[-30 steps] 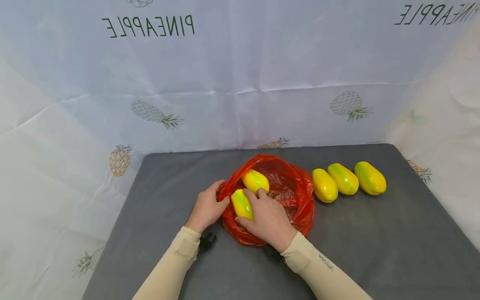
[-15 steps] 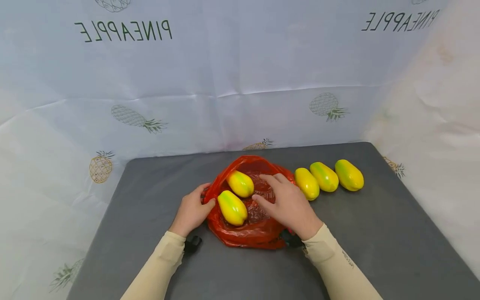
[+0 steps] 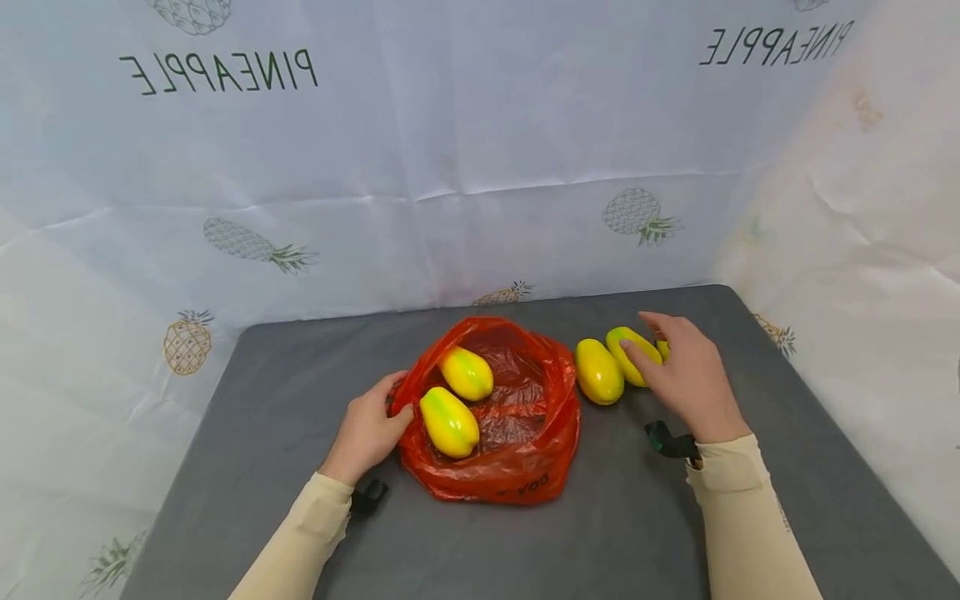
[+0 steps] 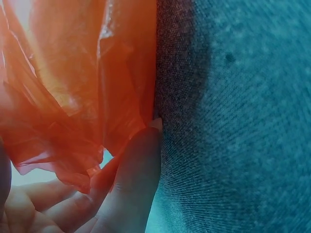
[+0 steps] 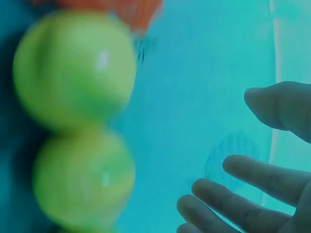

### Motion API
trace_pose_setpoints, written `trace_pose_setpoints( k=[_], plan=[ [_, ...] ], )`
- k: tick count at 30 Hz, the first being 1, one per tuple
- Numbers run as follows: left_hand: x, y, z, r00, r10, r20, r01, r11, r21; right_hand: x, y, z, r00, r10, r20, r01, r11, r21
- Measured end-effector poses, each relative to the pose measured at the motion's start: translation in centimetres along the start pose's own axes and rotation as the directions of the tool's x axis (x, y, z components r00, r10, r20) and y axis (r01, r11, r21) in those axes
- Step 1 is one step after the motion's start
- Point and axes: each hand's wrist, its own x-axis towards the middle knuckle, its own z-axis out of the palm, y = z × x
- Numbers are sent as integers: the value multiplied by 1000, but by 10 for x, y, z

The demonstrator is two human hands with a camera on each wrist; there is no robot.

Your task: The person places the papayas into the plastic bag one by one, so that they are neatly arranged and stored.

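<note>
A red plastic bag (image 3: pixel 517 482) stands open-mouthed on the table, with two yellow-green papayas (image 3: pixel 450 423) lying inside on its left. My left hand (image 3: pixel 367 432) pinches the bag's left rim; the left wrist view shows the thin film (image 4: pixel 73 97) between thumb and fingers. To the right of the bag, my right hand (image 3: pixel 692 379) hovers over a row of three papayas with nothing in it, thumb and fingers spread. The nearest papaya (image 3: pixel 598 373) lies against the bag, a second papaya (image 3: pixel 628 346) is beside it, and the third papaya (image 3: pixel 663 350) is mostly hidden behind the hand.
A grey cloth-covered table (image 3: pixel 285 392) lies under everything. Behind and at both sides hangs a white sheet (image 3: pixel 420 125) printed with pineapples. Dark wrist camera mounts (image 3: pixel 667 442) sit under the wrists.
My right hand has let go of a papaya inside the bag, leaving it there, and has moved right, out over the row of papayas. The left hand keeps its place at the rim.
</note>
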Motion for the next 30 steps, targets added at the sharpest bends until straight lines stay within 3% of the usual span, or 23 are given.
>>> trace_pose_setpoints(
  k=[8, 16, 30],
  plan=[
    [0, -1, -1, 1000, 1, -1, -1, 1000, 10, 3, 40, -12, 995, 91, -44, -91, 996, 11],
    [1, -1, -1, 1000, -2, 4, 2, 1000, 21, 5, 76, -8, 986, 169, -8, -169, 985, -24],
    [2, -2, 0, 1000, -12, 13, 12, 1000, 9, 6, 103, 2, 973, 223, 51, -221, 974, -49]
  ],
)
